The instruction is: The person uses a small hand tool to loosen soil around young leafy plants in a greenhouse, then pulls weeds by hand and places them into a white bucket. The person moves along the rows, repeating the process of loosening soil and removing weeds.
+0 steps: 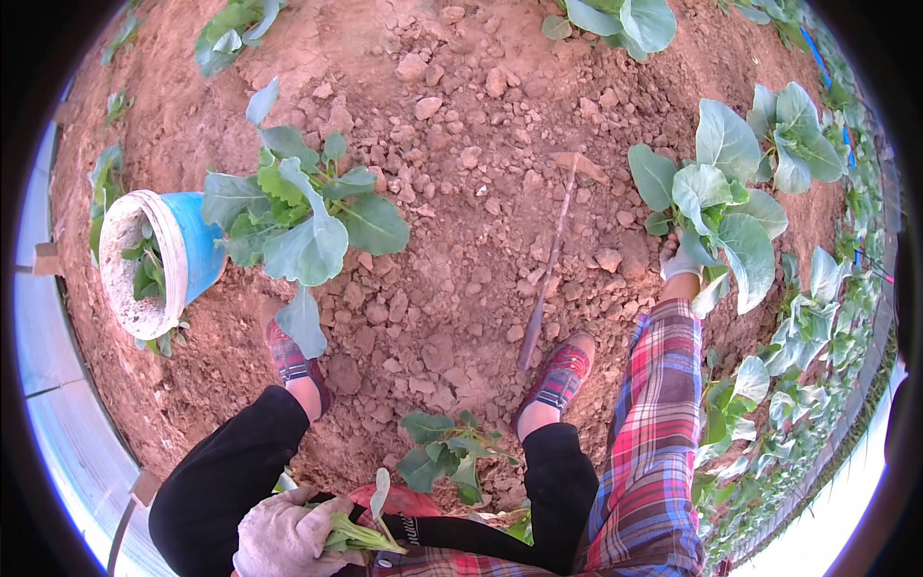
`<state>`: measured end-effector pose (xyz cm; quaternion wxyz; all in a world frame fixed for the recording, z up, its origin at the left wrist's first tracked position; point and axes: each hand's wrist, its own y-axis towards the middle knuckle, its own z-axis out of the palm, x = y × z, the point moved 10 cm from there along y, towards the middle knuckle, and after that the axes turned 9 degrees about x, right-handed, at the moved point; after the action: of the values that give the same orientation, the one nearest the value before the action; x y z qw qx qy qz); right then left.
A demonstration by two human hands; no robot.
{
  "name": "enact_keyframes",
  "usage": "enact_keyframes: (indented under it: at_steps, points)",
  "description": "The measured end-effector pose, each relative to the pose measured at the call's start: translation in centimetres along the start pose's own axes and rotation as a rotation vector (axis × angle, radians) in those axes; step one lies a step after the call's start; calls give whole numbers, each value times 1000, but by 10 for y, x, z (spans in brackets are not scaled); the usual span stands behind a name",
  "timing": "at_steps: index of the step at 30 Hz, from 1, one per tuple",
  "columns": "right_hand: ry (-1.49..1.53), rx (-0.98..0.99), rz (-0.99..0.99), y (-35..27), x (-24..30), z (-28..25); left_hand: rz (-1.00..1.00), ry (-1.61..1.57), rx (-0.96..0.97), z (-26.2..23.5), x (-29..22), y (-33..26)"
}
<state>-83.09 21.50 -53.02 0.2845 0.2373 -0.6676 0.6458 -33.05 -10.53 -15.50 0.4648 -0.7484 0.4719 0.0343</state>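
My left hand (288, 537), in a pale work glove, is closed around a small bunch of green leaf stems (361, 537) by my left knee. One small leaf sticks up from the bunch. Stretched out to the right, my right hand (681, 263) wears a white glove and reaches low under a broad-leaved, cabbage-like plant (702, 197). Leaves cover most of its fingers, so their grip is hidden. A second such plant (298, 212) grows in front of my left foot. Between the two plants lies a hoe (551, 264) with a slim handle.
A blue bucket (197, 245) with a whitish inside lies tipped at left, green leaves in it. Cloddy reddish soil (433, 288) surrounds my shoes. A small plant (447, 454) grows between my legs. Dense plants (798, 423) line the right, and a pale sheet-like border (72, 404) the left.
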Motion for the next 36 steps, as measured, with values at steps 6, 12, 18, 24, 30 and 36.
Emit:
enact_keyframes:
  at_steps: [6, 12, 18, 24, 30, 36]
  points:
    - [-74, 68, 59, -72, -12, 5, 23, 14, -12, 2, -6, -6]
    - [-788, 683, 109, -273, -43, 91, 104, 27, -119, -12, -26, -21]
    - [-1031, 1788, 253, -510, -101, 183, 219, 28, -243, -27, -61, -36]
    - [-1026, 2118, -946, -634, -44, 208, 322, 36, -376, -41, -71, -54]
    - [-880, 1750, 58, -652, -26, 262, 229, 168, -646, -101, -49, -117]
    - [-751, 1493, -284, -616, -18, 287, -189, 129, -1073, -198, 94, -160]
